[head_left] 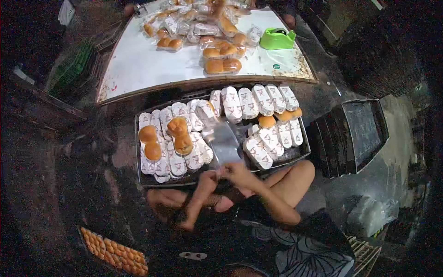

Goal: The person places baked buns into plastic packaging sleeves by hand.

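Observation:
My left hand (208, 181) and my right hand (235, 174) are close together at the near edge of a dark tray (299, 161). Both look closed on the near end of a clear plastic bag (227, 144), which stretches away over the tray; motion smears the fingers. Buns in printed white paper cups (177, 160) lie in rows on the left of the tray, most with the paper side up. Two bare double buns (180, 135) rest on top of them. More paper-cupped buns (258, 152) fill the right side.
Beyond the tray, a white table (134, 69) holds bagged buns (223, 66) and a green tape dispenser (278, 39). Stacked dark trays (353, 138) stand at the right. A tray of golden buns (113, 251) is at lower left, and clear plastic bags (373, 214) lie at lower right.

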Available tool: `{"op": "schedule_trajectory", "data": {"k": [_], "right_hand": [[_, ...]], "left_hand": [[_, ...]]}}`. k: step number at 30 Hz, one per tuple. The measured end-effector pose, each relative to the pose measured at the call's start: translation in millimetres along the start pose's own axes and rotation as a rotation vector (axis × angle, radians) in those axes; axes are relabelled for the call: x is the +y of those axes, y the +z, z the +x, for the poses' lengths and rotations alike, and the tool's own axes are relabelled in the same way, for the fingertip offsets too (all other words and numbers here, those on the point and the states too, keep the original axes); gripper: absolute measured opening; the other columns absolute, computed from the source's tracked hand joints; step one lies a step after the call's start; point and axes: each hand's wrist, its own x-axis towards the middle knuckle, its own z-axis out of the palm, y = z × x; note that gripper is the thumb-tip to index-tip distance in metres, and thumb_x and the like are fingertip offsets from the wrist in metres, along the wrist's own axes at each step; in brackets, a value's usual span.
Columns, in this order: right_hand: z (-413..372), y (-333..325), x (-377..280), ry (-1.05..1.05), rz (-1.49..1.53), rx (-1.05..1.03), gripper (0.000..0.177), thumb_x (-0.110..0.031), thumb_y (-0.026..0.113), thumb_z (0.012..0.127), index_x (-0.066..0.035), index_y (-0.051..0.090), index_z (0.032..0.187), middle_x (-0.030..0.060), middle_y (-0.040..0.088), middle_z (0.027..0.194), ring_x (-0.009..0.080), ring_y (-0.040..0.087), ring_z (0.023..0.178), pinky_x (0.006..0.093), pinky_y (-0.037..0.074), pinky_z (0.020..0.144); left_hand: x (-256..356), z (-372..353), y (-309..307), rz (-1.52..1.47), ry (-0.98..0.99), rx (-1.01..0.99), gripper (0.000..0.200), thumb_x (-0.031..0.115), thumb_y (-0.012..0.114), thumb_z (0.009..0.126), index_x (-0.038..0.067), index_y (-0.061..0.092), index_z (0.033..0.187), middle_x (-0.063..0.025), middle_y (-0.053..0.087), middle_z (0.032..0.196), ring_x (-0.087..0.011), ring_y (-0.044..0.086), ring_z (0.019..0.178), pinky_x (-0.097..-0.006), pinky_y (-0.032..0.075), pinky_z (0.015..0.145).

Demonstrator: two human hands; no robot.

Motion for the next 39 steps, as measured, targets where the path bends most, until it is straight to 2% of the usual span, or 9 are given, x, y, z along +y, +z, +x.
{"op": "schedule_trajectory", "data": {"k": [8, 10, 15, 18, 23, 24, 28, 31, 39], "right_hand": [[-44.8, 48.7, 45.1, 0.202, -0.318, 0.539, 0.02, -0.025, 0.053, 0.083, -0.005, 0.055, 0.086, 0.0125, 0.052, 0.058, 0.0199, 0.052, 0.057, 0.033, 0.039, 0.051], [-36.8, 9.7, 17.0, 0.577, 0.682, -0.036, 0.018, -0.022, 0.047, 0.086, -0.005, 0.054, 0.088, 0.0076, 0.052, 0.06, 0.0126, 0.051, 0.057, 0.0271, 0.038, 0.048], [-3.6, 18.5, 6.5, -0.071, 1.469, 0.631, 0.047, -0.037, 0.038, 0.088, -0.002, 0.039, 0.12, 0.0147, 0.05, 0.111, 0.019, 0.05, 0.101, 0.0305, 0.041, 0.085], [-21.1, 34.9, -3.7, -0.04, 2.004, 0.308, 0.032, -0.024, 0.042, 0.089, -0.008, 0.044, 0.116, 0.0097, 0.048, 0.114, 0.021, 0.05, 0.101, 0.0308, 0.041, 0.085], [-24.7, -14.3, 58.5, 0.19, -0.858, 0.764, 0.054, -0.024, 0.058, 0.075, -0.004, 0.035, 0.119, 0.0198, 0.05, 0.106, 0.0334, 0.053, 0.094, 0.0422, 0.043, 0.077], [-22.8, -32.8, 68.6, 0.192, -0.853, 0.761, 0.054, -0.024, 0.058, 0.075, -0.004, 0.035, 0.119, 0.0198, 0.05, 0.106, 0.0334, 0.053, 0.094, 0.0422, 0.043, 0.077], [-9.3, -85.4, 107.3, 0.323, -0.397, 0.35, 0.059, -0.022, 0.058, 0.068, 0.002, 0.035, 0.116, 0.0209, 0.057, 0.093, 0.0326, 0.058, 0.084, 0.0395, 0.047, 0.071], [-21.2, -86.1, 108.8, 0.189, 1.211, 0.192, 0.053, -0.025, 0.051, 0.07, 0.002, 0.041, 0.115, 0.0184, 0.057, 0.098, 0.0302, 0.059, 0.082, 0.0404, 0.048, 0.074], [-13.4, -45.4, 39.1, -0.109, 1.38, 0.416, 0.051, -0.012, 0.046, 0.077, 0.0, 0.03, 0.124, 0.0163, 0.046, 0.116, 0.0252, 0.052, 0.101, 0.0354, 0.045, 0.083]], "left_hand": [[84.5, 1.9, -63.5, -0.723, -0.128, 0.228, 0.012, 0.005, 0.059, 0.074, -0.002, 0.06, 0.085, -0.0117, 0.058, 0.074, -0.0189, 0.058, 0.067, -0.0273, 0.044, 0.058], [96.5, -0.5, -68.5, -0.711, -0.138, 0.464, 0.01, 0.003, 0.057, 0.075, -0.001, 0.06, 0.083, -0.0097, 0.054, 0.073, -0.0187, 0.054, 0.066, -0.0266, 0.043, 0.059], [115.4, 2.4, -64.1, -0.753, -0.06, 0.501, 0.015, 0.005, 0.056, 0.077, 0.002, 0.058, 0.091, -0.0079, 0.056, 0.08, -0.0198, 0.055, 0.074, -0.0294, 0.043, 0.07], [96.4, 10.7, -74.9, -2.261, -0.514, 0.366, 0.028, 0.019, 0.052, 0.083, 0.009, 0.047, 0.109, -0.0061, 0.055, 0.085, -0.0205, 0.054, 0.081, -0.0348, 0.044, 0.077], [45.4, 7.3, -70.8, -1.838, -0.557, 0.499, 0.029, 0.028, 0.046, 0.087, 0.007, 0.049, 0.106, -0.0078, 0.048, 0.094, -0.019, 0.048, 0.096, -0.0373, 0.04, 0.086], [49.3, 12.2, -81.3, -1.929, -0.544, 0.591, 0.03, 0.029, 0.047, 0.085, 0.006, 0.049, 0.104, -0.0082, 0.049, 0.094, -0.0204, 0.047, 0.098, -0.0399, 0.039, 0.088], [59.4, 11.8, -127.0, -2.439, -0.299, 0.566, 0.039, 0.034, 0.051, 0.079, 0.005, 0.05, 0.105, -0.0103, 0.051, 0.102, -0.0276, 0.042, 0.105, -0.0498, 0.032, 0.093], [62.1, 17.6, -143.0, -2.599, -0.257, 0.646, 0.046, 0.037, 0.052, 0.074, 0.004, 0.049, 0.106, -0.0118, 0.048, 0.11, -0.0338, 0.04, 0.107, -0.0549, 0.026, 0.095], [41.1, 18.7, -135.4, -2.641, -0.197, 0.761, 0.052, 0.03, 0.05, 0.075, -0.006, 0.04, 0.112, -0.0212, 0.042, 0.115, -0.0362, 0.037, 0.113, -0.053, 0.024, 0.097]]}}
